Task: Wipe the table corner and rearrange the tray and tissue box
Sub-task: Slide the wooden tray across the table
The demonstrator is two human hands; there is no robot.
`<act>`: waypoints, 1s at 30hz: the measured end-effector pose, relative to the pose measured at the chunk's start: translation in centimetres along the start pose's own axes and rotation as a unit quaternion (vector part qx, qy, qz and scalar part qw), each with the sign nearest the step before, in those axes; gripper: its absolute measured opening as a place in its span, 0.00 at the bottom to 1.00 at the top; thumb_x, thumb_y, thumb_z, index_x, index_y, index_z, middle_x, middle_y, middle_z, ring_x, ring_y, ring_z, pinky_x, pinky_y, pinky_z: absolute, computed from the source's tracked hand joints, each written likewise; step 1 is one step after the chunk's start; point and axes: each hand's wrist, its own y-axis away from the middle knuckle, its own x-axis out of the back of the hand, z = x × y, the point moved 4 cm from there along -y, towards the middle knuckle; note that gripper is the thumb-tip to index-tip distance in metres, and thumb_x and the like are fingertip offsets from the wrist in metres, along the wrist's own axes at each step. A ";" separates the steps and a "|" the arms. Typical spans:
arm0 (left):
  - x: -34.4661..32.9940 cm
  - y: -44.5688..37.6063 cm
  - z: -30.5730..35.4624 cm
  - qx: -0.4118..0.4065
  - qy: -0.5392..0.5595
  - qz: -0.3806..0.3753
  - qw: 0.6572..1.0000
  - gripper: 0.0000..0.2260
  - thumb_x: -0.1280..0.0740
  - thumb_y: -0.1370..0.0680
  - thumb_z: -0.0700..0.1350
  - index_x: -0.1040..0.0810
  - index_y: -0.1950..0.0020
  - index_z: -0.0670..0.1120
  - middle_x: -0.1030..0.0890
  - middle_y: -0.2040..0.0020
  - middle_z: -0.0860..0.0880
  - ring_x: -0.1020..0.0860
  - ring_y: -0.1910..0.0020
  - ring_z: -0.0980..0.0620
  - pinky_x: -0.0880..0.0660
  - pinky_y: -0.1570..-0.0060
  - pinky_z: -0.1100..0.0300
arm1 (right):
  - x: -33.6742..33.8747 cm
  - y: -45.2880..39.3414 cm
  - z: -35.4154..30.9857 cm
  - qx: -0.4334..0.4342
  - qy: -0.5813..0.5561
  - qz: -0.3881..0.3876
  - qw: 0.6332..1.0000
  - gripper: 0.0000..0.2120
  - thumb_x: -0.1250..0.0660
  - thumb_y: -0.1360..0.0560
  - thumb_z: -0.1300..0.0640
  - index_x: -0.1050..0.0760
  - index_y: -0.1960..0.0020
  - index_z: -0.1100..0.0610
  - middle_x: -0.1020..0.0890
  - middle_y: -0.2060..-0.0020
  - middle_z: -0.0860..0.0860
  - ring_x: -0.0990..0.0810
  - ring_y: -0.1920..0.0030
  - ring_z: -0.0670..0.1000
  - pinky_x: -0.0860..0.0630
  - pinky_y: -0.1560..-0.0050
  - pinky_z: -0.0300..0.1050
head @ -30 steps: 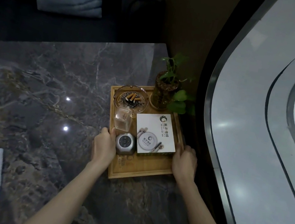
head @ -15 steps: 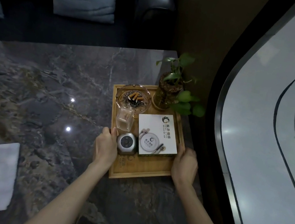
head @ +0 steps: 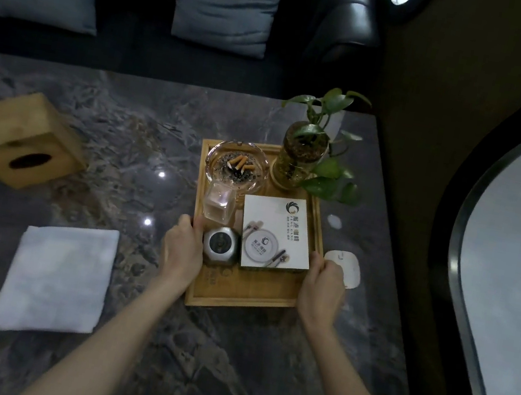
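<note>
Left hand (head: 181, 253): gripping the tray (head: 245, 294) by its left rim.
Right hand (head: 323, 286): clamped on the right rim.
Tissue box (head: 19, 137): far left.

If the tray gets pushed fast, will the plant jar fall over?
It might. The plant jar looks tall and narrow, with leaves leaning off one side, so it probably tips easily. It seems to be glass, so likely breakable. Both hands grip the tray, which should steady it.
</note>
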 end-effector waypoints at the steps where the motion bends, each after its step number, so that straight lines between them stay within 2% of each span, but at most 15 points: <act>1: 0.7 -0.1 -0.5 0.001 -0.003 -0.001 1.000 0.13 0.47 0.19 0.46 0.31 0.58 0.40 0.22 0.57 0.36 0.29 0.64 0.45 0.41 0.67 0.56 | -0.6 0.4 -0.3 0.003 -0.004 -0.004 1.000 0.17 0.45 0.21 0.51 0.26 0.55 0.63 0.21 0.58 0.60 0.23 0.56 0.59 0.27 0.54 0.55; 4: 2.2 -0.5 -2.1 0.009 -0.007 0.003 1.000 0.15 0.47 0.19 0.45 0.29 0.55 0.35 0.22 0.53 0.31 0.25 0.55 0.35 0.43 0.64 0.57 | -2.0 1.6 -1.4 0.010 -0.006 -0.008 1.000 0.18 0.45 0.21 0.51 0.27 0.58 0.64 0.21 0.58 0.62 0.24 0.56 0.62 0.29 0.53 0.56; 7: 3.1 -1.1 -4.2 0.014 -0.021 -0.001 1.000 0.15 0.47 0.19 0.45 0.29 0.53 0.34 0.22 0.52 0.29 0.25 0.51 0.32 0.41 0.62 0.54 | -3.2 2.9 -2.4 0.018 0.001 -0.019 1.000 0.17 0.45 0.21 0.53 0.27 0.58 0.65 0.22 0.57 0.64 0.25 0.54 0.62 0.31 0.52 0.54; 19: 5.2 -3.2 -9.1 0.014 -0.032 -0.035 0.999 0.16 0.48 0.19 0.47 0.28 0.51 0.36 0.21 0.53 0.32 0.25 0.53 0.33 0.37 0.61 0.53 | -7.6 6.6 -3.9 -0.016 0.013 -0.019 1.000 0.18 0.45 0.21 0.52 0.26 0.57 0.65 0.22 0.56 0.62 0.24 0.54 0.62 0.31 0.52 0.53; 27: 5.3 -3.8 -10.1 0.003 -0.019 -0.054 0.998 0.13 0.48 0.19 0.47 0.34 0.60 0.41 0.21 0.57 0.33 0.25 0.57 0.35 0.38 0.63 0.53 | -8.8 7.5 -3.9 -0.040 0.027 -0.016 0.999 0.18 0.46 0.20 0.52 0.27 0.57 0.65 0.22 0.56 0.62 0.25 0.54 0.61 0.31 0.52 0.52; 30: 5.2 -3.8 -10.1 -0.002 -0.024 -0.061 0.998 0.13 0.48 0.19 0.46 0.34 0.60 0.41 0.21 0.57 0.34 0.25 0.59 0.37 0.38 0.63 0.53 | -8.9 7.7 -3.7 -0.049 0.036 -0.014 0.998 0.18 0.46 0.20 0.51 0.27 0.58 0.64 0.23 0.57 0.60 0.25 0.55 0.59 0.36 0.55 0.48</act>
